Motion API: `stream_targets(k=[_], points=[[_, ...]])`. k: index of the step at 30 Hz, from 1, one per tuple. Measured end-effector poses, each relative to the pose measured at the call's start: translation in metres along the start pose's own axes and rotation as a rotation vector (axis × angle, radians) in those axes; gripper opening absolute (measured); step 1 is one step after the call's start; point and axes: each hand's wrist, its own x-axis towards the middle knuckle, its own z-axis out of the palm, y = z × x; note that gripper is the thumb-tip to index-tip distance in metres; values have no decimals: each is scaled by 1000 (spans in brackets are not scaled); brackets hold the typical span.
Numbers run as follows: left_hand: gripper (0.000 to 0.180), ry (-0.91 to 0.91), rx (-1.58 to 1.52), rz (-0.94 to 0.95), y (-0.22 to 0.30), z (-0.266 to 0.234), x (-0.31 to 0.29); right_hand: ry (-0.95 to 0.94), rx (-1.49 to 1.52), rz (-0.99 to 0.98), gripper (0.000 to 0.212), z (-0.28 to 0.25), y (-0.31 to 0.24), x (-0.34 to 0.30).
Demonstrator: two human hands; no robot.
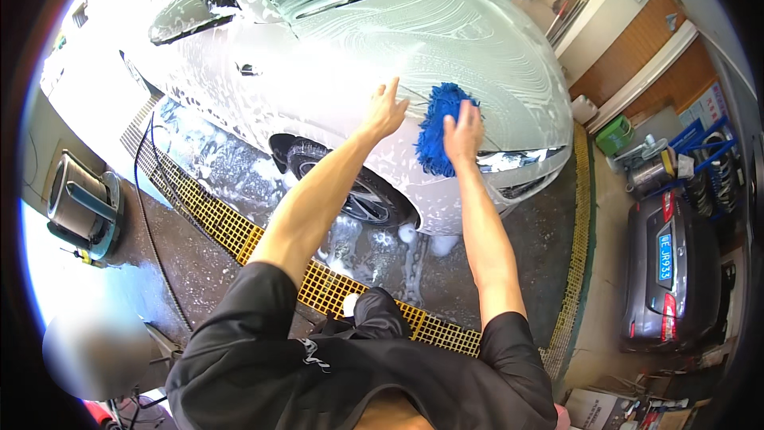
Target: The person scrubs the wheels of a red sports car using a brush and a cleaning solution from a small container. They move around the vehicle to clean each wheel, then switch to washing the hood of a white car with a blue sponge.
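- Two bare hands rest on the soapy fender of a white car (pixel 477 40), above the front wheel (pixel 358 191).
- At far left, a grey drum-shaped machine (pixel 79 207) stands on the wet floor; its lower part is cut off by the dark rim.
- A yellow drain grate (pixel 231 227) runs diagonally under the car, partly hidden by the person's arms and black sleeves.
- The left hand (pixel 384 110) lies flat and open on the fender, fingers spread, holding nothing.
- The right hand (pixel 463 131) presses on a blue wash mitt (pixel 436 123); whether its fingers curl around it I cannot tell.
- The mitt's long axis runs nearly up and down the panel, its upper end toward the hood, its right part covered by the hand.
- At far right, a dark grey parked car (pixel 668 271) shows its rear, bent by the lens.
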Motion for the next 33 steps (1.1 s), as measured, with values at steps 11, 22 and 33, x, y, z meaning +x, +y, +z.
stream_targets(k=[11, 22, 33], points=[[37, 55, 336, 494, -188, -128, 167, 203, -560, -59, 36, 32, -13, 26], [53, -175, 508, 456, -251, -194, 295, 112, -418, 404, 52, 49, 45, 41], [43, -86, 443, 667, -270, -191, 293, 566, -447, 339, 32, 287, -332, 68]])
